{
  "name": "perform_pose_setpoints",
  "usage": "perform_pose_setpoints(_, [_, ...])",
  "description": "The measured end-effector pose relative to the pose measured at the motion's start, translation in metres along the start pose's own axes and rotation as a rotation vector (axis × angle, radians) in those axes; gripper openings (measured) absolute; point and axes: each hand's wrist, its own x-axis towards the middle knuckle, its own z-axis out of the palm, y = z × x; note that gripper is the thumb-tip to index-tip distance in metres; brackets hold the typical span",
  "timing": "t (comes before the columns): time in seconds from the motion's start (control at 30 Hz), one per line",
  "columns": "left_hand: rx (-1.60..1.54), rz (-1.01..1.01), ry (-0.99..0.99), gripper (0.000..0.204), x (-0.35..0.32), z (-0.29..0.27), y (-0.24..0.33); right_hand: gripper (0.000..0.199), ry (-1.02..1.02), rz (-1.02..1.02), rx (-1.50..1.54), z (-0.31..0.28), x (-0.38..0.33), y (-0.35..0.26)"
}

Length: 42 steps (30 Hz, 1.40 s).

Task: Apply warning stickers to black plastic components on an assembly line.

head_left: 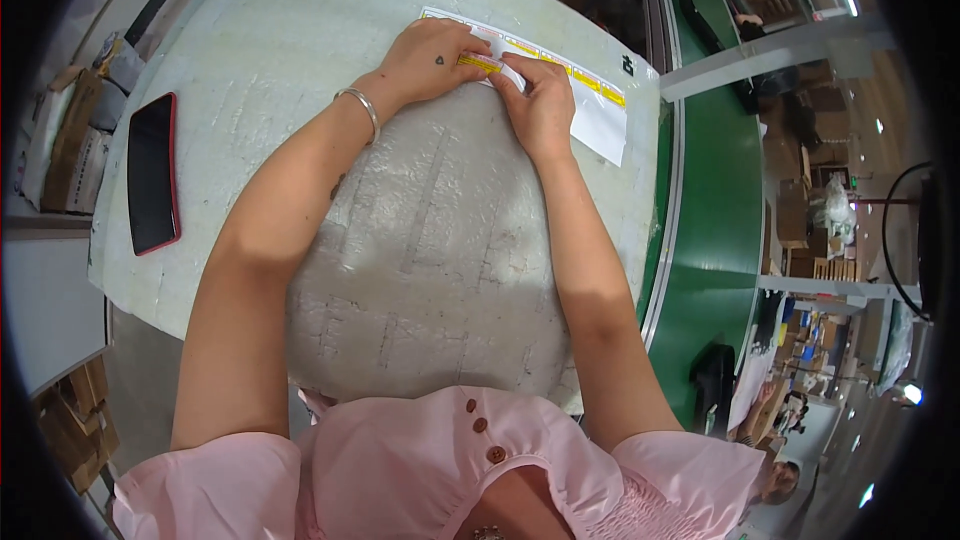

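Observation:
A long white sheet of yellow-striped stickers [598, 110] lies across the far side of a pale foam-covered table [270, 30]. My left hand [430, 58], with a silver bangle on its wrist, presses down on the sheet's left part. My right hand [540, 100] pinches a small sticker at the sheet's middle, fingertips meeting those of the left hand. Both forearms reach over a rounded grey-white wrapped bundle [430, 260] that sits between me and the sheet.
A black phone in a red case [152, 172] lies flat at the table's left. Cardboard scraps [70, 145] sit off the left edge. A green conveyor belt [715, 200] runs along the right, with stacked cartons [800, 210] beyond it.

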Motion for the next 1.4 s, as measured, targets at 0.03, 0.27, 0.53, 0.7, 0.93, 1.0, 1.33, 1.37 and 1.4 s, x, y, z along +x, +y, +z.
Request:
perform_pose_setpoints(0.03, [-0.035, 0.008, -0.005, 0.035, 0.000, -0.003, 0.002, 0.025, -0.008, -0.010, 0.005, -0.002, -0.001, -0.003])
perform_pose_setpoints(0.27, [-0.084, 0.002, 0.063, 0.028, 0.003, 0.001, 0.003, 0.021, 0.087, -0.092, 0.112, -0.006, -0.003, -0.004])
perform_pose_setpoints(0.53, [-0.102, -0.064, 0.055, 0.024, 0.008, -0.003, 0.009, 0.030, 0.059, -0.134, -0.011, -0.005, -0.006, -0.008])
perform_pose_setpoints(0.7, [-0.171, -0.071, 0.060, 0.024, 0.009, -0.003, 0.002, 0.030, 0.085, -0.276, -0.084, -0.006, -0.006, -0.014])
perform_pose_setpoints(0.93, [-0.189, -0.146, 0.031, 0.024, 0.010, -0.010, 0.006, 0.034, 0.072, -0.355, -0.153, -0.009, -0.008, -0.016])
perform_pose_setpoints(1.0, [-0.171, -0.138, 0.030, 0.023, 0.010, -0.012, 0.004, 0.035, 0.031, -0.343, -0.189, -0.009, -0.010, -0.017])
perform_pose_setpoints(1.33, [-0.276, -0.196, 0.008, 0.022, 0.011, -0.014, 0.002, 0.037, 0.018, -0.339, -0.256, -0.013, -0.012, -0.022])
perform_pose_setpoints(1.37, [-0.279, -0.211, -0.013, 0.022, 0.011, -0.014, 0.003, 0.035, 0.032, -0.335, -0.222, -0.013, -0.013, -0.020])
perform_pose_setpoints(1.4, [-0.277, -0.211, -0.014, 0.022, 0.011, -0.014, 0.003, 0.034, 0.045, -0.330, -0.188, -0.013, -0.013, -0.019])
